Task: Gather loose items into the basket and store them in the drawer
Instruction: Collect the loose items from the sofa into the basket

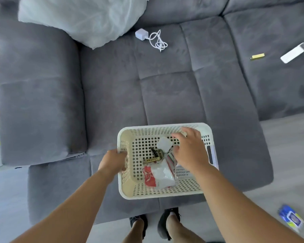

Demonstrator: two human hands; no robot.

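Note:
A cream perforated basket [124,181] rests on the front of the grey sofa seat. My left hand [113,161] grips its left rim. My right hand [189,149] hovers over the basket's right half with fingers spread and relaxed, just beside a small white case [163,144] that lies in or just above the basket. Inside lie a brass padlock [151,160], a black key piece [153,151] and a red-and-white packet [156,174]. Loose on the sofa are a white charger with cable [151,38], a small gold bar-shaped item [257,56] and a white remote [294,52].
A white pillow [81,16] leans at the sofa's back left, beside the wide armrest [39,95]. A blue wipes pack [290,218] lies on the grey floor at the lower right. My feet [154,223] stand against the sofa's front edge.

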